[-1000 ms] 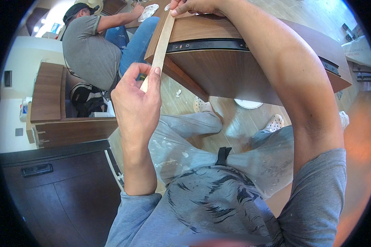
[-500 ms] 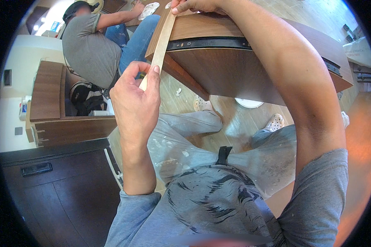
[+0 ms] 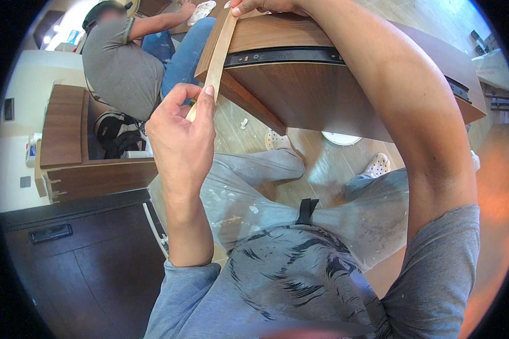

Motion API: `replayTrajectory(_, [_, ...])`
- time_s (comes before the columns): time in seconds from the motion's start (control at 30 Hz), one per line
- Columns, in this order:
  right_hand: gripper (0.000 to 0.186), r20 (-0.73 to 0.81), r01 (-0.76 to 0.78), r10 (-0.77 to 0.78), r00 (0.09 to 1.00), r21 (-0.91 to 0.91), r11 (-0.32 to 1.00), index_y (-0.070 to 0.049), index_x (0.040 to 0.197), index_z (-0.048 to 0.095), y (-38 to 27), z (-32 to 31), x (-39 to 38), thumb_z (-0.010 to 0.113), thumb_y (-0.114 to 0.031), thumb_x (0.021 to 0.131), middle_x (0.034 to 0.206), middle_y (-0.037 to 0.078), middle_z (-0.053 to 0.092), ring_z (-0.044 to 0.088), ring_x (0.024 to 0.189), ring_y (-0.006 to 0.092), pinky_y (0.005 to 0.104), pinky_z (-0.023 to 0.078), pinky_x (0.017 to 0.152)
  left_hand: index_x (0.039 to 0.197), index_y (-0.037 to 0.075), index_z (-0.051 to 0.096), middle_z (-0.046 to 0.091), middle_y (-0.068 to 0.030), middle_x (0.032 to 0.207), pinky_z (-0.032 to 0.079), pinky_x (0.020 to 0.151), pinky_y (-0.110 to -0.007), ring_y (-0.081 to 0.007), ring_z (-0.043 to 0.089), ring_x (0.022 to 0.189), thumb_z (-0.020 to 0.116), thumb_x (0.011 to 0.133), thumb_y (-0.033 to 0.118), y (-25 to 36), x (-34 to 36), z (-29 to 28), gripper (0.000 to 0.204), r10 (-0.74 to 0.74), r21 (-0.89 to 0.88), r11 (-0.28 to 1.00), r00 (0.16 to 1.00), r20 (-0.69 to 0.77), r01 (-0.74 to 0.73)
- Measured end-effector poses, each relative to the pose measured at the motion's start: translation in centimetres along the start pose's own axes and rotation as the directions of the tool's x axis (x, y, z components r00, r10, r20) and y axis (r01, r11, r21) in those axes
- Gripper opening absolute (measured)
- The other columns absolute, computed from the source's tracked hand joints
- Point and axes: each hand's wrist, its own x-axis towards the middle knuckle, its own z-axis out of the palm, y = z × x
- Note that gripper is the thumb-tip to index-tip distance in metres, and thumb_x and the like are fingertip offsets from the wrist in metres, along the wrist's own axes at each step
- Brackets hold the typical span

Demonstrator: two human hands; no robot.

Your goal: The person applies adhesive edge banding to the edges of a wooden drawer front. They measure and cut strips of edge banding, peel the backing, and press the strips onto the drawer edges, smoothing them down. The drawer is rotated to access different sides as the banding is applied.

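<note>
A long, narrow, pale tan strip point(image 3: 220, 53) runs along the left front edge of a wood-grain drawer or cabinet piece point(image 3: 283, 35). My left hand point(image 3: 182, 133) pinches its lower end between thumb and fingers, just off the piece's near corner. At the far end, cut by the top of the picture, my right hand point(image 3: 268, 5) has its thumb and fingertips on the strip against the wood. My right forearm crosses over the piece. A black metal drawer slide point(image 3: 285, 56) is fixed along the side facing me.
A person in a grey shirt point(image 3: 124, 70) sits at the upper left, one hand by a white-smeared piece. Below them an open wooden box point(image 3: 65, 127) holds a dark bag. A dark door panel point(image 3: 85, 271) lies lower left. A round white lid or bucket point(image 3: 342, 138) is under the piece.
Both my hands and the strip have shifted very slightly left in the picture, along with the whole view. My grip looks the same.
</note>
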Motion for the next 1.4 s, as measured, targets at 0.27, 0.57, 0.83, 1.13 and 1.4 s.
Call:
replayTrajectory(0.27, [0.014, -0.003, 0.002, -0.002, 1.000, 0.003, 1.000, -0.007, 0.089, 0.081, -0.2, 0.1, 0.0, 0.091, -0.012, 0.081, 0.068, 0.001, 0.067, 0.053, 0.058, 0.0118, 0.0331, 0.040, 0.052, 0.094, 0.000, 0.072, 0.058, -0.0025, 0.056, 0.042, 0.054, -0.028, -0.0068, 0.055, 0.054, 0.070, 0.102, 0.022, 0.3, 0.0, -0.2, 0.024, -0.015, -0.009, 1.000, 1.000, 0.020, 0.016])
replayTrajectory(0.57, [0.014, 0.002, 0.013, -0.013, 1.000, -0.003, 1.000, -0.007, 0.089, 0.081, -0.1, 0.0, 0.0, 0.092, -0.013, 0.080, 0.069, 0.001, 0.068, 0.054, 0.058, 0.0118, 0.0331, 0.041, 0.052, 0.094, 0.001, 0.073, 0.057, -0.0023, 0.055, 0.042, 0.054, -0.028, -0.0070, 0.055, 0.053, 0.070, 0.102, 0.023, 0.1, 0.0, -0.1, 0.024, -0.021, -0.002, 1.000, 1.000, 0.015, 0.021])
replayTrajectory(0.83, [0.016, 0.011, 0.009, -0.009, 1.000, 0.007, 1.000, -0.008, 0.089, 0.081, 0.0, -0.1, 0.1, 0.092, -0.014, 0.080, 0.069, 0.001, 0.068, 0.054, 0.058, 0.0118, 0.0332, 0.041, 0.051, 0.093, 0.000, 0.072, 0.057, -0.0022, 0.056, 0.042, 0.054, -0.029, -0.0072, 0.054, 0.054, 0.070, 0.102, 0.023, 0.0, 0.1, -0.2, 0.024, -0.019, -0.005, 1.000, 1.000, 0.011, 0.019])
replayTrajectory(1.13, [0.015, -0.001, 0.044, -0.044, 0.999, -0.055, 0.998, -0.008, 0.091, 0.082, -0.1, 0.0, -0.1, 0.091, -0.016, 0.081, 0.070, 0.002, 0.069, 0.057, 0.060, 0.0127, 0.0336, 0.044, 0.054, 0.092, 0.000, 0.072, 0.056, -0.0038, 0.057, 0.041, 0.056, -0.030, -0.0084, 0.052, 0.056, 0.071, 0.101, 0.022, -0.4, 0.2, -0.4, 0.024, -0.022, 0.017, 1.000, 1.000, 0.000, 0.022])
replayTrajectory(1.4, [0.016, -0.006, 0.114, -0.116, 0.993, -0.149, 0.982, -0.007, 0.094, 0.083, 0.8, 0.1, 0.5, 0.089, -0.017, 0.083, 0.083, 0.009, 0.078, 0.068, 0.076, 0.0191, 0.0372, 0.054, 0.072, 0.091, -0.001, 0.071, 0.054, -0.0102, 0.059, 0.040, 0.056, -0.034, -0.0122, 0.046, 0.057, 0.073, 0.099, 0.024, -1.3, 0.6, -0.5, 0.026, 0.031, 0.077, 0.997, 0.999, -0.024, -0.030])
